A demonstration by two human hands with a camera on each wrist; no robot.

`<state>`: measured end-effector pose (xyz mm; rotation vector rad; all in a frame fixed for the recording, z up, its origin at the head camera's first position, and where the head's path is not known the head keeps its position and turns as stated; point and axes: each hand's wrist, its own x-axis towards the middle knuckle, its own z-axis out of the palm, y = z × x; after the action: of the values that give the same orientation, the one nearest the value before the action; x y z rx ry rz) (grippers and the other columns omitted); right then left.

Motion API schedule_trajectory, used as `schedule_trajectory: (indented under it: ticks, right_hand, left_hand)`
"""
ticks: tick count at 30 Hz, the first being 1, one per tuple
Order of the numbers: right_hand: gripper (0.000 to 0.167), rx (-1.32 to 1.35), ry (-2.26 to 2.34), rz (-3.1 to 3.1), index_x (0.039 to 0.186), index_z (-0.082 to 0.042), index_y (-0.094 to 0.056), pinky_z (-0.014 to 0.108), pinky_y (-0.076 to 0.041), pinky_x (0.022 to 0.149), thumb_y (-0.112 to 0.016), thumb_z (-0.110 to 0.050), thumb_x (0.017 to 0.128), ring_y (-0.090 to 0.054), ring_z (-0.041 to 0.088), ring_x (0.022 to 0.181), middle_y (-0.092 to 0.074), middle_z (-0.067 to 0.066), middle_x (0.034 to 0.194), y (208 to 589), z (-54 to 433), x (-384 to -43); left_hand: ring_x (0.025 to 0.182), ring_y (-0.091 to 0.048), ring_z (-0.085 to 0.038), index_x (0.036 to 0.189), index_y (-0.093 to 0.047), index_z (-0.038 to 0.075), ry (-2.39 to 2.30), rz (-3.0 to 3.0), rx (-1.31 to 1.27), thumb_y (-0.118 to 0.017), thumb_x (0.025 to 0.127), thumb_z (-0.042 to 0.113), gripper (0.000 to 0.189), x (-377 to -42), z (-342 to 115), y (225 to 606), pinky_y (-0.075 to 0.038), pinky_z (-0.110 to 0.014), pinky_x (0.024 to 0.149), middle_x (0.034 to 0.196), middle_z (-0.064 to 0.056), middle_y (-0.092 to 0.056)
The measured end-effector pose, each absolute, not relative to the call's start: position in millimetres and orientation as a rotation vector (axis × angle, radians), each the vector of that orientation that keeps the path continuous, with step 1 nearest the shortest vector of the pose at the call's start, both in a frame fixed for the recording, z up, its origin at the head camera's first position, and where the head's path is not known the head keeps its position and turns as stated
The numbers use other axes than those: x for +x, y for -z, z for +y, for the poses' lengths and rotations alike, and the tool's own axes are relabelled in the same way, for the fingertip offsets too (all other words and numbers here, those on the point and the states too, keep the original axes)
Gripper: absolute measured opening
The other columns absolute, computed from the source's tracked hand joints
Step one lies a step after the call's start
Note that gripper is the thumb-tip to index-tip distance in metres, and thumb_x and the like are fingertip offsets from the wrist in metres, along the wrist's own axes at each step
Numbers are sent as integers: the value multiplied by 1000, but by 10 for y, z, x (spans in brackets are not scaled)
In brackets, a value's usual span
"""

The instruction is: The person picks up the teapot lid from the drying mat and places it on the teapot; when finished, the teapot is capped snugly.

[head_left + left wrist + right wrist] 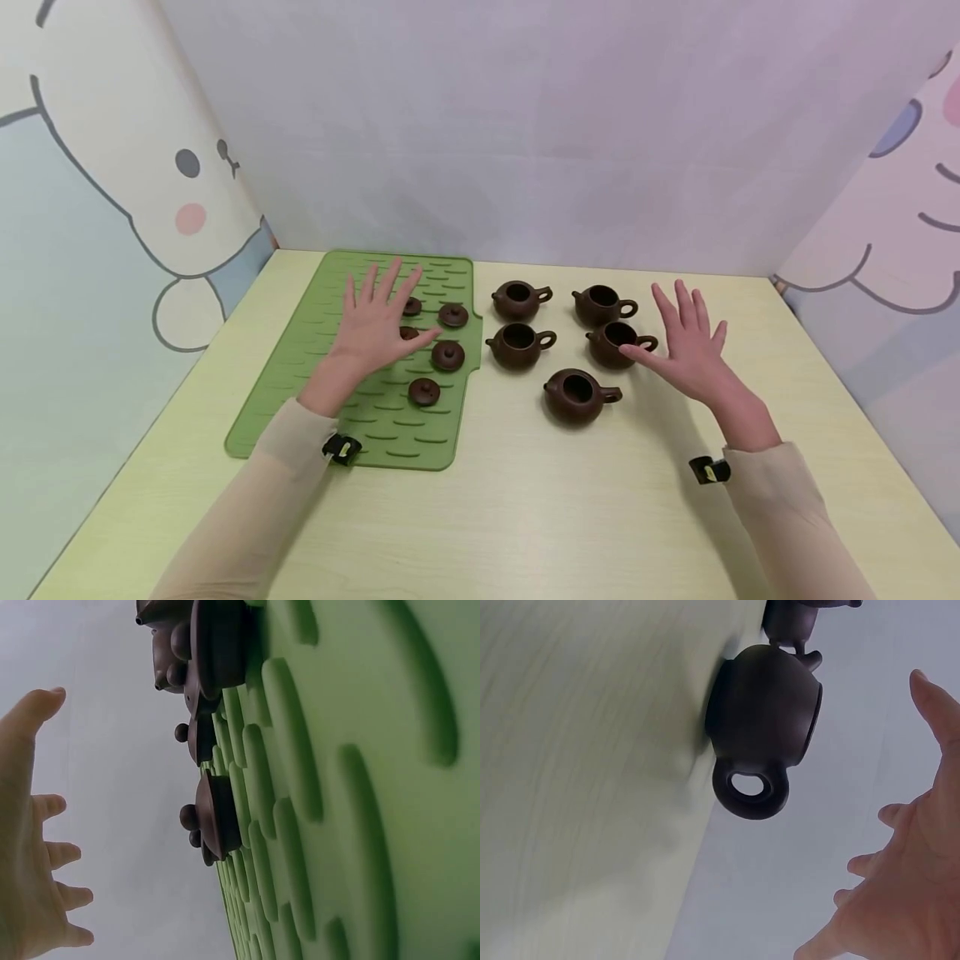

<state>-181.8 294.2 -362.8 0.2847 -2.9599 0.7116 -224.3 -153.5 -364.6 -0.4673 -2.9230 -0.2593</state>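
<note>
The left hand (375,325), fingers spread wide and holding nothing, hovers above the mat (405,433), where five lids (447,357) show. The right hand (690,354), likewise splayed and empty, hovers near five pots (517,350), which stand on the tabletop (510,508) to the right of the mat.

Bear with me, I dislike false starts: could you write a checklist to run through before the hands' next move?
1. Hands free: ok; the left hand and right hand hold nothing.
2. Teapots upright: ok; five stand with openings up.
3. Visible lids on the green mat: ok; five show.
4. Lids unobstructed in the head view: not ok; the left hand partly covers two.
5. Teapots empty inside: cannot tell; their interiors are too dark.
</note>
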Motion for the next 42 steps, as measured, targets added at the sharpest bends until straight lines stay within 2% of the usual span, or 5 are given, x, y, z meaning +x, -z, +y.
schedule_trajectory:
  ticks: [10, 18, 30, 38, 42]
  right_hand:
    - [101, 300, -748, -2943, 162, -18, -4, 87, 10, 102, -68, -50, 90, 16, 44, 153, 9, 20, 167, 3689, 2972, -1788]
    - [99, 321, -760, -2947, 161, -13, -14, 88, 5, 102, -70, -48, 88, 11, 47, 153, 2, 22, 167, 3692, 2952, -1753]
    - [91, 409, -860, -2927, 156, -3, -25, 76, -11, 114, -75, -37, 88, 1, 53, 151, -6, 28, 164, 3725, 2975, -1702]
    - [88, 407, -893, -2950, 156, -5, -26, 74, -23, 111, -74, -38, 90, -12, 50, 149, -10, 24, 164, 3720, 2955, -1671]
    - [85, 425, -884, -2925, 155, -6, -30, 72, -27, 110, -75, -36, 89, -21, 50, 146, -18, 26, 162, 3724, 2941, -1658]
  left_hand:
    - [154, -6, -43, 161, -16, 23, 298, -2936, -519, -57, 88, 68, 95, -2153, -1530, 3619, -7, -66, 123, 169, -11, -10]
    - [154, -13, -42, 162, -11, 21, 288, -2942, -587, -58, 89, 66, 97, -2086, -1549, 3583, -18, -58, 124, 168, -14, -8]
    - [147, -30, -40, 158, -27, 14, 435, -2967, -608, -65, 87, 61, 93, -1954, -1535, 3580, -33, -61, 117, 163, -14, -27]
    - [146, -33, -36, 154, -35, 15, 504, -2995, -605, -68, 86, 58, 87, -1874, -1543, 3611, -48, -59, 103, 158, -12, -34]
    - [143, -37, -38, 153, -37, 15, 531, -3009, -607, -69, 86, 56, 84, -1842, -1550, 3628, -47, -59, 104, 156, -13, -36]
